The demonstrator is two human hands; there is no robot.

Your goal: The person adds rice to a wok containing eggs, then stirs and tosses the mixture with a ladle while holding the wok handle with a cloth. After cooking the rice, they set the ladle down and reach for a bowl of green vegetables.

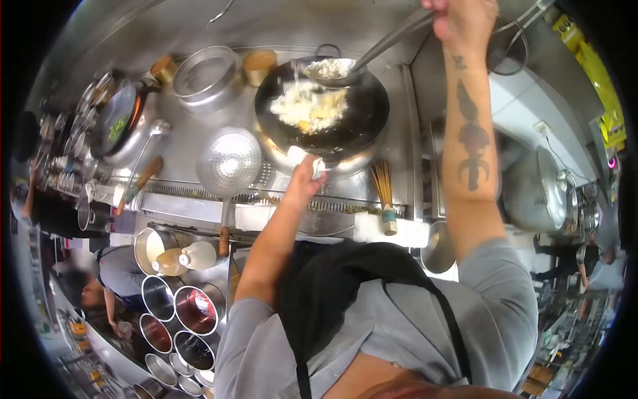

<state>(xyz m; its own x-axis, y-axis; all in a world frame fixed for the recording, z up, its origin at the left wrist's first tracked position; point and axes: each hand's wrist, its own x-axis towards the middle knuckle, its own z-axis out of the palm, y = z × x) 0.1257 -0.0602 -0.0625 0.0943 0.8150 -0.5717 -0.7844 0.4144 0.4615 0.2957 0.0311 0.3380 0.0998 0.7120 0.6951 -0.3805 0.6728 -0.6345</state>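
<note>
White-and-yellow grainy food point(309, 110) lies in the round black metal wok point(369, 114), spread left of its middle. At the wok's 6 o'clock, the left hand point(310, 177) is closed on a folded white cloth point(296, 156) against the rim. The right hand point(462, 18), partly cut off by the top edge of the view, is wrapped around the upper handle of a long grey metal ladle point(391, 45), its bowl at the wok's 12 to 1 o'clock, holding more food. A perforated silver skimmer point(229, 159) rests at 8 o'clock, a bundled bamboo brush point(384, 193) at 5.
</note>
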